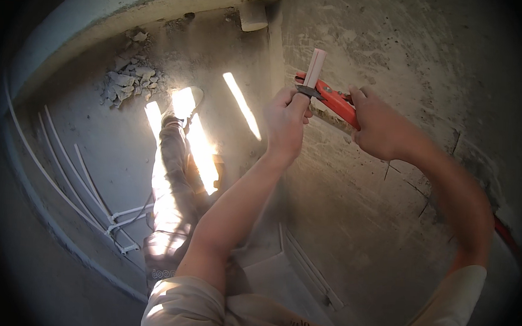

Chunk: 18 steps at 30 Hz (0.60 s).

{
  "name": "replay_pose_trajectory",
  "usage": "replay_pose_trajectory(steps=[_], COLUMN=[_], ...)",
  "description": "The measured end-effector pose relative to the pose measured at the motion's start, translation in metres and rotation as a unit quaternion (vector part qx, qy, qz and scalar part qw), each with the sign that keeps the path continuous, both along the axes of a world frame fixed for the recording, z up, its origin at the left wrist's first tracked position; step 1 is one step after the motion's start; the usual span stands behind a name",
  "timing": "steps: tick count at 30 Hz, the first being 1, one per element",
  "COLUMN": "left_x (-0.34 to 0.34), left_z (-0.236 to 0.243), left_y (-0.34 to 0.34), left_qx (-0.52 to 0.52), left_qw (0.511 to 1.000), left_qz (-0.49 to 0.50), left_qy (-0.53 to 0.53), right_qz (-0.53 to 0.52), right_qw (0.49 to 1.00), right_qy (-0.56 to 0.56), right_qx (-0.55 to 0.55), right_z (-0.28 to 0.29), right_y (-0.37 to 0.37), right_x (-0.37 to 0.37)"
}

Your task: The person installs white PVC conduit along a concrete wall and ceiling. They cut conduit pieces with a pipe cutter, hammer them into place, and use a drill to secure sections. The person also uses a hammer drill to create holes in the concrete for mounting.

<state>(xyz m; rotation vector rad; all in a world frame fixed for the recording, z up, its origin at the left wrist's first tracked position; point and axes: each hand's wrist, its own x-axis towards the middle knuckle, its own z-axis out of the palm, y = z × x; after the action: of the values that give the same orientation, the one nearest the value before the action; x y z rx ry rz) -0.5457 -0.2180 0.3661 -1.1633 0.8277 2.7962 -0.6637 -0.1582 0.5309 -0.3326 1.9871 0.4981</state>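
Observation:
My left hand [285, 126] grips a short white plastic pipe [315, 64] with a reddish stripe, its top standing up above my fingers. My right hand [381, 125] is wrapped round the red handles of a pipe cutter [332, 97], to the right of the left hand. The cutter's dark metal jaw lies across the pipe, just above my left fingers. Both arms are raised in front of a rough grey wall [431, 71].
Long white pipes [71, 176] with fittings run along the lower left. Broken rubble [132, 79] lies on the sunlit concrete floor [231, 49] near a curved concrete edge [97, 30]. My leg [171, 194] stretches forward. A dark red conduit [508, 232] is at the far right.

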Motion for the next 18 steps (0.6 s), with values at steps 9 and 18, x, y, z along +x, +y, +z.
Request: replay_pose_trajectory(steps=[9,18], left_x=[0.002,0.004], left_z=[-0.002,-0.001], left_y=[0.011,0.009], left_qx=[-0.074,-0.076], left_qw=[0.995,0.993], left_qz=[-0.023,0.024], left_qy=[0.056,0.092], right_qz=[0.059,0.160], right_qw=[0.993,0.978], right_qy=[-0.043,-0.032], right_qx=[-0.094,-0.129], right_z=[-0.017,-0.031], right_y=[0.028,0.033], right_x=[-0.036,-0.045])
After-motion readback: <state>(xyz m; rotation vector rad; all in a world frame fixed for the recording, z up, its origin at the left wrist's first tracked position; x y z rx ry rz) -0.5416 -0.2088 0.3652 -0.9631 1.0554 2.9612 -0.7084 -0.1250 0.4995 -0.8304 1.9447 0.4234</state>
